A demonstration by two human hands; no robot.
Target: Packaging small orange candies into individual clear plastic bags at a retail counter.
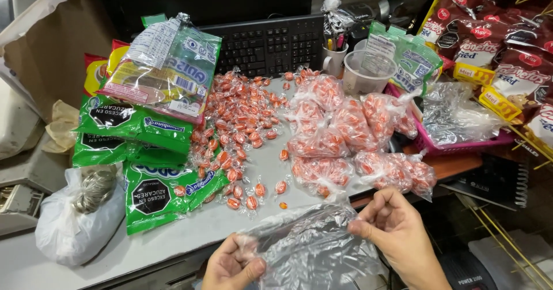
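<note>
clear plastic bag (314, 247), empty, crumpled, held low at counter edge

Bright, even light falls from overhead, so shadows under the loose orange candies (239, 123) are short and soft. Glare streaks the clear plastic bag (314, 247) and the glossy green packets (135, 123). The centre is sharp. Straight lines bow toward the edges, and the upper background behind the keyboard (271, 45) stays dark.

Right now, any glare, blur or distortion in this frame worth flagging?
Head view: sharp overall; glare streaks on the clear plastic bag held by left hand and right hand; wide-angle bending at edges; top background dark.
</note>
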